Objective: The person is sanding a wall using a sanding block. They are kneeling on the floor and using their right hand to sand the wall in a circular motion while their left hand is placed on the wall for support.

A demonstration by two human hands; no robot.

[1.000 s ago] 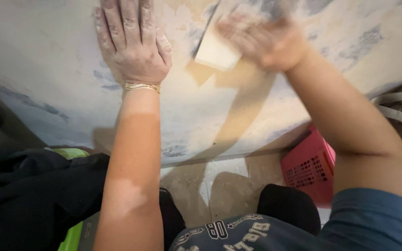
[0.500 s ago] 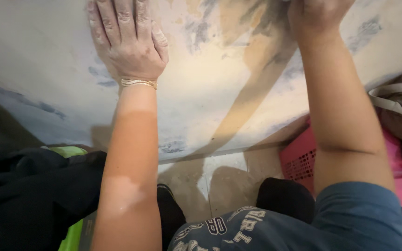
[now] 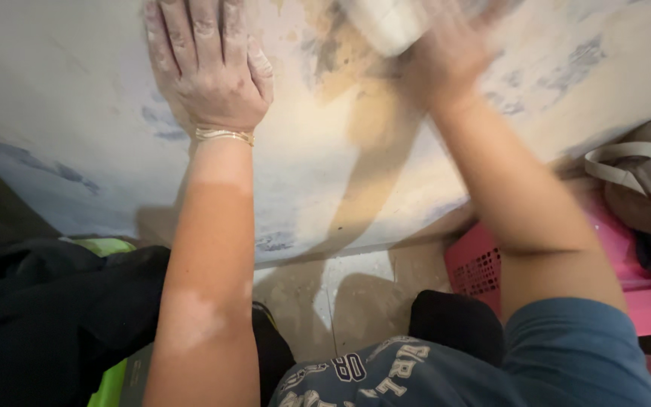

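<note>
My left hand (image 3: 206, 64) lies flat, fingers spread, on a large pale board (image 3: 77, 128) with blue-grey and tan patches; a thin gold bracelet (image 3: 224, 136) circles that wrist. My right hand (image 3: 453, 49), blurred by motion, grips a whitish block (image 3: 386, 21) pressed against the board near the top edge of the view. Both hands and the board's surface look dusty.
A pink perforated basket (image 3: 484, 264) stands at the lower right, with a beige strapped bag (image 3: 642, 173) above it. Dark cloth (image 3: 47, 301) over something bright green (image 3: 107, 245) lies at the lower left. Below the board's edge shows a dusty floor (image 3: 340, 286).
My right hand with the whitish block went up out of view, then came back down and left along the board. My left hand has stayed flat in place.
</note>
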